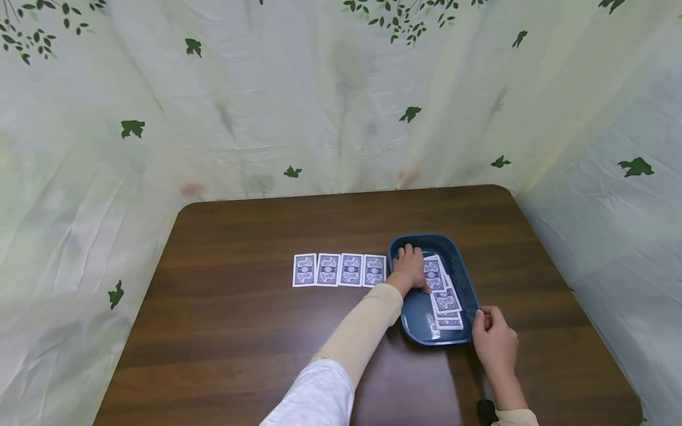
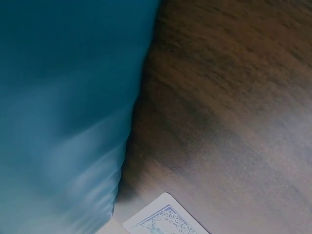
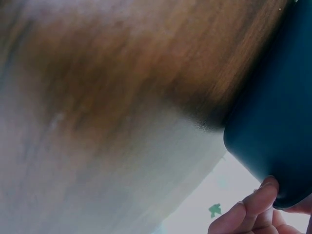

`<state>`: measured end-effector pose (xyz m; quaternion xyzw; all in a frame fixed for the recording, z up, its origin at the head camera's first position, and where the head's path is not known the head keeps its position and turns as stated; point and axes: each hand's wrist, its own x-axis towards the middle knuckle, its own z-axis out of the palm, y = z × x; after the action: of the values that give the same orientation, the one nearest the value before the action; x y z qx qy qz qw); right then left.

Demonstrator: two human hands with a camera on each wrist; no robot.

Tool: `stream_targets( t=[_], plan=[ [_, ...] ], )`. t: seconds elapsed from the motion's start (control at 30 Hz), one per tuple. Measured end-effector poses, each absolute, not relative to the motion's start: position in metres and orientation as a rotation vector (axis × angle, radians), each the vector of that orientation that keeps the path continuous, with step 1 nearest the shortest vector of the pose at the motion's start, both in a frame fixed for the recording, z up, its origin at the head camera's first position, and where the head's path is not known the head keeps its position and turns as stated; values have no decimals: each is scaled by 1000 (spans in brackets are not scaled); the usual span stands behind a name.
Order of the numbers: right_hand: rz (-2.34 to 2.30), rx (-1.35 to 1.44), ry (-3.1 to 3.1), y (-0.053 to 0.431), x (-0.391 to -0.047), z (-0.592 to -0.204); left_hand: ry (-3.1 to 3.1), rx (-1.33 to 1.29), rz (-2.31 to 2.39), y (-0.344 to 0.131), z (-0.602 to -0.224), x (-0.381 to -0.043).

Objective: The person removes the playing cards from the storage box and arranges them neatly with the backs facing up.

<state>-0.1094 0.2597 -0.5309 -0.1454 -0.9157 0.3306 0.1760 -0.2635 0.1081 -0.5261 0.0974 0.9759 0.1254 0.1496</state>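
Note:
A dark blue tray (image 1: 418, 319) is on the table, with several patterned playing cards (image 1: 446, 300) overlapping face down inside it. My left hand (image 1: 409, 269) reaches over the tray's left side, fingers pointing to its far end and thumb beside the left edge of the cards. Nothing shows in its grasp, though the palm side is hidden. The tray wall (image 2: 68, 112) fills much of the left wrist view. At the near right corner, my right hand (image 1: 495, 340) pinches the tray's rim, fingertips (image 3: 268, 187) on its outer side.
Left of the tray, several face-down cards (image 1: 327, 270) lie in a straight row on the brown wooden table (image 1: 240, 331). A pale curtain (image 1: 319, 106) with green leaf prints surrounds the far and side edges. A dark object (image 1: 486, 411) is beside the right wrist.

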Motion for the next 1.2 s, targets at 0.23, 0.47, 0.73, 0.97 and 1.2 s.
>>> stream_targets(
  t=[0.23, 0.47, 0.73, 0.97, 1.2],
  plan=[
    [922, -397, -2575, 260, -110, -533, 2808, 231, 451, 110, -531, -266],
    [920, -407, -2580, 260, -110, -532, 2804, 230, 513, 112, -532, -266],
    [926, -425, -2605, 260, -110, -531, 2750, 134, 803, 110, -529, -266],
    [934, -397, -2582, 260, -111, -530, 2717, 147, 985, 108, -526, -263],
    [935, -401, -2592, 259, -109, -531, 2818, 213, 857, 107, -529, -260]
  ],
)
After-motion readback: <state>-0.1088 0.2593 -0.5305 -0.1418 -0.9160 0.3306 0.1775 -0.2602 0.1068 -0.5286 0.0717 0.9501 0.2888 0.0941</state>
